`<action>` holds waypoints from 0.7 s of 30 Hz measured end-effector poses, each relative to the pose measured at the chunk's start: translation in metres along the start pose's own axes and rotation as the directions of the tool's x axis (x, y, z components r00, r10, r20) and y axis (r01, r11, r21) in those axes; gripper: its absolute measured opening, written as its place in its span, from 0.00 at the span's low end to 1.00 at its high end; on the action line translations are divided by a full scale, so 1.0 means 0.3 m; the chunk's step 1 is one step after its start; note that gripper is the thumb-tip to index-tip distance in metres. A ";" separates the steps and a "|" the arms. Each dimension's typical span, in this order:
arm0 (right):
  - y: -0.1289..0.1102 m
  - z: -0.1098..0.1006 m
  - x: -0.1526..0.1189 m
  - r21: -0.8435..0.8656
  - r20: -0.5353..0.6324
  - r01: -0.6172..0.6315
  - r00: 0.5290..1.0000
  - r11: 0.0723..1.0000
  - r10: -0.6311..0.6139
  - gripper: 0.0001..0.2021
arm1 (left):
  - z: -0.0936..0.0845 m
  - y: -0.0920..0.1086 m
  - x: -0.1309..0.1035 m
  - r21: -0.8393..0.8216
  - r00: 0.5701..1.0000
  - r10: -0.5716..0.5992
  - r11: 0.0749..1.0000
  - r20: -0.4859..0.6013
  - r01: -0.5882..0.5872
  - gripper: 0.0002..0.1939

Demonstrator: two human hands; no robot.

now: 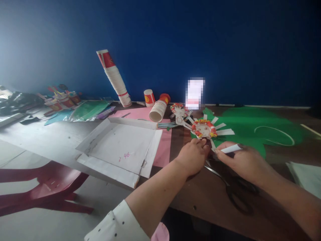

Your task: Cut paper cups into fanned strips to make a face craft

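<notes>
A cut paper cup figure [204, 130], with a drawn face, a red and yellow rim and white strips spread outward, lies on the table. My left hand [194, 155] rests at its lower edge, fingers bent and pressed down; whatever is under the fingertips is hidden. In my right hand [240, 162] is a white marker [232, 148], its left end close to the figure's lower strip. Black-handled scissors [229, 189] lie beneath and between my hands. Behind the figure is a second, similar cup figure [178, 113].
A white cardboard tray [117, 142] lies left on pink paper [164, 147]. Stacked cups [116, 80] lean near the blue wall, with more cups [157, 111] beside them. Green paper [245, 124] spreads right. A lit, blurred screen [195, 93] stands behind. A red chair [50, 184] is lower left.
</notes>
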State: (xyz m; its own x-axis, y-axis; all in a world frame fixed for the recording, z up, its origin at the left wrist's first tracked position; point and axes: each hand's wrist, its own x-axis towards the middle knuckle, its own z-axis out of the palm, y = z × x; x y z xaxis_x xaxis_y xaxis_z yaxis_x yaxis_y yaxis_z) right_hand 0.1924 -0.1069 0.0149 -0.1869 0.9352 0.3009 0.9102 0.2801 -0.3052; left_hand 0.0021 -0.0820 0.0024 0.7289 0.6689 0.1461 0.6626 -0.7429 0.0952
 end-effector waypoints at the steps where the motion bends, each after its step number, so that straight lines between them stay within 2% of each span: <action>1: -0.002 -0.003 0.000 0.020 0.017 -0.027 0.999 0.999 0.027 0.12 | -0.001 0.000 0.000 -0.002 1.000 -0.001 1.000 0.003 0.001 0.16; 5: -0.008 -0.016 -0.002 0.101 0.085 -0.125 0.990 0.987 0.116 0.11 | -0.002 -0.001 0.000 -0.006 1.000 -0.005 1.000 0.013 0.005 0.16; 13: -0.003 -0.015 -0.011 0.148 0.077 -0.080 0.995 0.986 0.069 0.10 | 0.009 -0.002 0.002 -0.026 0.999 -0.001 1.000 -0.049 -0.001 0.17; 21: -0.006 -0.024 -0.013 0.164 0.095 -0.066 0.994 0.984 0.050 0.12 | 0.010 0.000 0.006 -0.055 0.998 -0.028 0.998 -0.057 0.025 0.16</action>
State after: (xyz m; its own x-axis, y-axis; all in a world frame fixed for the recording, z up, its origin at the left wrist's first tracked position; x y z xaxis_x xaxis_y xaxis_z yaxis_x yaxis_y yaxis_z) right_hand 0.1941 -0.1127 0.0209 -0.1750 0.9645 0.1978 0.8473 0.2499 -0.4687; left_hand 0.0038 -0.0808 -0.0005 0.6992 0.6867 0.1989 0.6700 -0.7265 0.1530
